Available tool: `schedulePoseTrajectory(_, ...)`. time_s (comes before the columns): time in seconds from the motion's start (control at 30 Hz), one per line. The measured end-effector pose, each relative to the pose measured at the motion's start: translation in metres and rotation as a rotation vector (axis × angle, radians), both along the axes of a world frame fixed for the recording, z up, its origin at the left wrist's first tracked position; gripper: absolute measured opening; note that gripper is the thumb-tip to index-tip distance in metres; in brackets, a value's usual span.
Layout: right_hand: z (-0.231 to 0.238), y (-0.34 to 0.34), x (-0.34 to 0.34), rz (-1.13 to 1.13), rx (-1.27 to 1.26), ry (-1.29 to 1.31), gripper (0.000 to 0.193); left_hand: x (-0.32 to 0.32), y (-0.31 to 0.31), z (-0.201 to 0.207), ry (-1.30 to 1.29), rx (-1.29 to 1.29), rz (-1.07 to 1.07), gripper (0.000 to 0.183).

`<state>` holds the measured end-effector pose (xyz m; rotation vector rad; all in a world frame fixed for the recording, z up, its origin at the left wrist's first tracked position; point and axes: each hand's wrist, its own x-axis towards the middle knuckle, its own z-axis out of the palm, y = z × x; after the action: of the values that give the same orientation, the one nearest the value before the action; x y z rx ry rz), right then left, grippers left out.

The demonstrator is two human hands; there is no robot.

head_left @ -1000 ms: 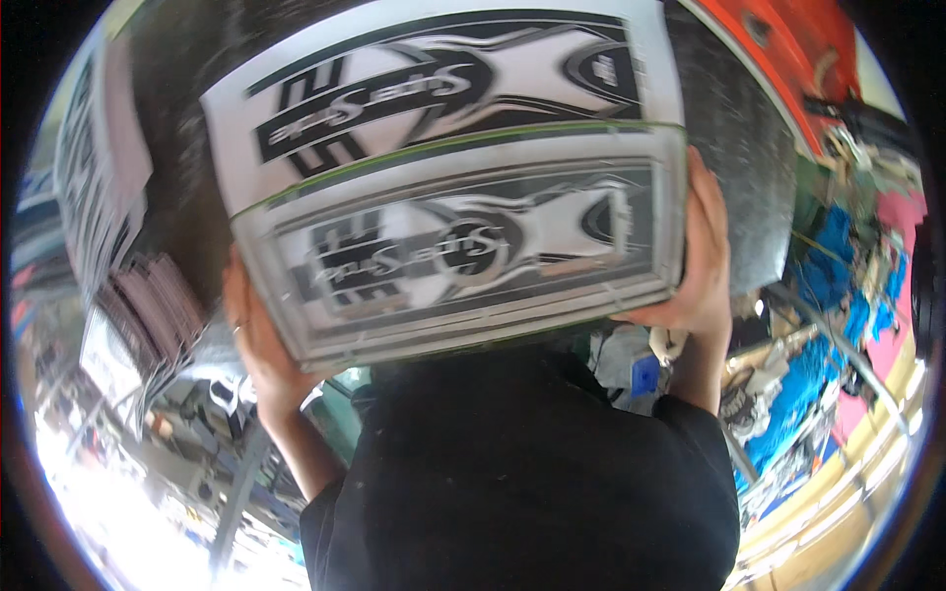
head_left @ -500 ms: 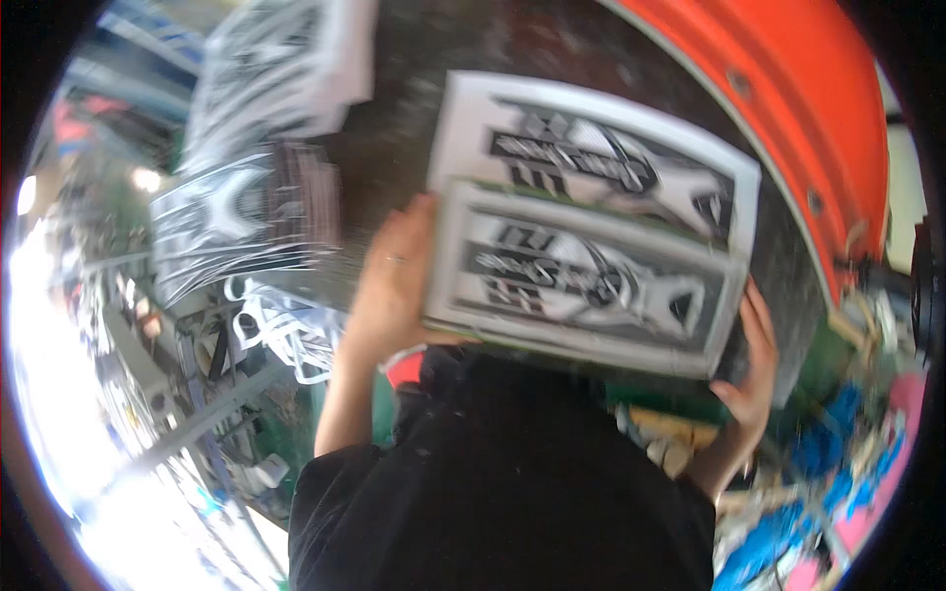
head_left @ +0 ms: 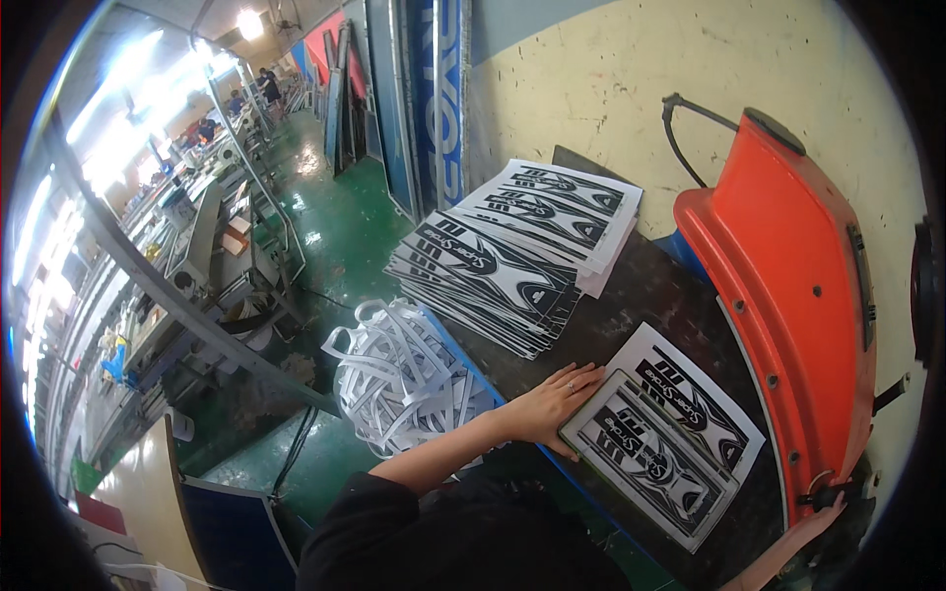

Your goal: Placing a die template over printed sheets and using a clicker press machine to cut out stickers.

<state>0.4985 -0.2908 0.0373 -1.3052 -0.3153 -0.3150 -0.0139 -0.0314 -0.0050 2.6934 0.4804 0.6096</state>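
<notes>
My left hand [head_left: 555, 407] lies flat with its fingers stretched out, at the left edge of a rectangular see-through frame or die [head_left: 567, 430] with a greenish side. The frame rests on a white printed sheet [head_left: 746, 430] with black-and-grey graphics, and the print shows through it. At the lower right, my right hand [head_left: 826, 519] is at a black handle [head_left: 820, 495] on the lower end of an orange machine arm [head_left: 788, 295]. Its fingers look closed round the handle, partly hidden. Both sheet and frame lie on a dark, worn tabletop [head_left: 527, 372].
Stacks of cut printed pieces [head_left: 493, 276] and uncut sheets [head_left: 621, 227] lie at the table's far left. White paper offcuts [head_left: 404, 379] are heaped beside the table. A grey metal post [head_left: 212, 340] slants across the left. Behind the machine is a cream wall [head_left: 591, 89].
My right hand has left the frame's right edge and moved to the machine's handle. My left hand stays by the frame. The view has swung, showing more of the room.
</notes>
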Motion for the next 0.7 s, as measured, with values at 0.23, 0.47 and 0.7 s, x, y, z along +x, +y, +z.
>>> schedulePoseTrajectory(0.23, -0.018, -0.016, -0.026, 0.191, -0.127, -0.111, 0.058, 0.002, -0.009, 0.015, -0.234, -0.025, -0.019, 0.098)
schedulePoseTrajectory(0.47, -0.007, -0.039, -0.116, 0.594, -0.358, -0.278, 0.069, 0.040, -0.035, 0.066, -0.384, 0.053, -0.103, 0.055)
schedulePoseTrajectory(0.7, 0.000, -0.027, -0.086, 0.327, -0.617, -0.720, 0.064, 0.062, -0.055, 0.099, -0.372, 0.163, -0.461, 0.047)
